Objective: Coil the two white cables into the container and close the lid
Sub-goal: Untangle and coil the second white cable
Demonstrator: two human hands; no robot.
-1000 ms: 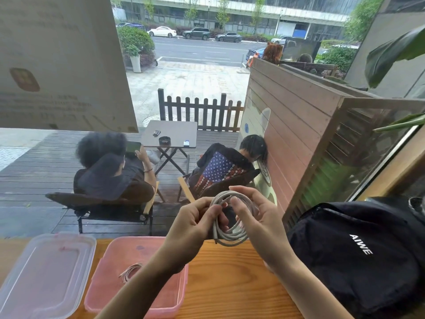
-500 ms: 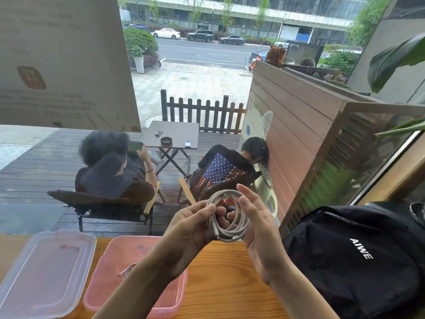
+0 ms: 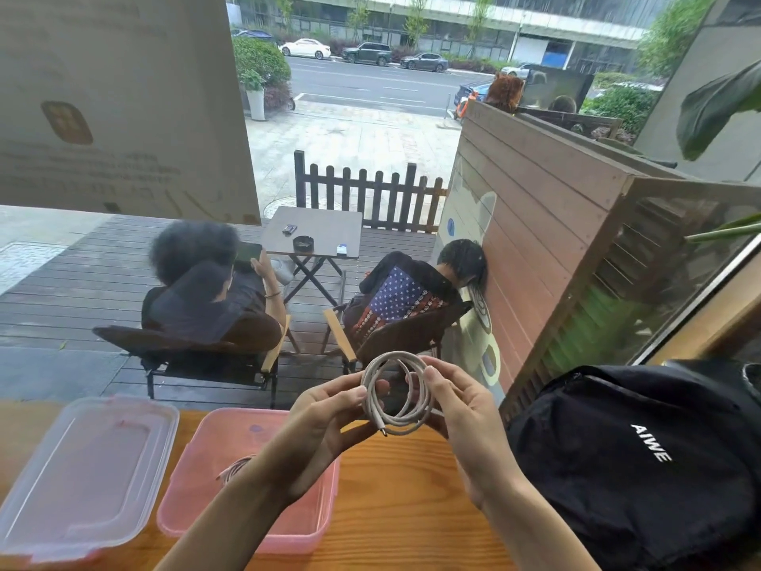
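Observation:
A white cable [image 3: 397, 391] is wound into a round coil and held in the air above the wooden table. My left hand [image 3: 325, 422] pinches its left side between thumb and fingers, and my right hand [image 3: 457, 410] grips its right side. One plug end hangs at the bottom of the coil. Below and to the left stands the open pink container [image 3: 313, 533], with a second coiled cable [image 3: 234, 469] lying inside, partly hidden by my left forearm. The clear lid [image 3: 82, 467] lies flat on the table left of the container.
A black backpack [image 3: 642, 459] fills the table's right side, close to my right forearm. The wooden table [image 3: 395, 500] ends at a window, behind which two people sit in chairs on a deck.
The coil has been turned from edge-on to an open ring facing me, and both hands have shifted their hold on its sides. The view has tilted down slightly.

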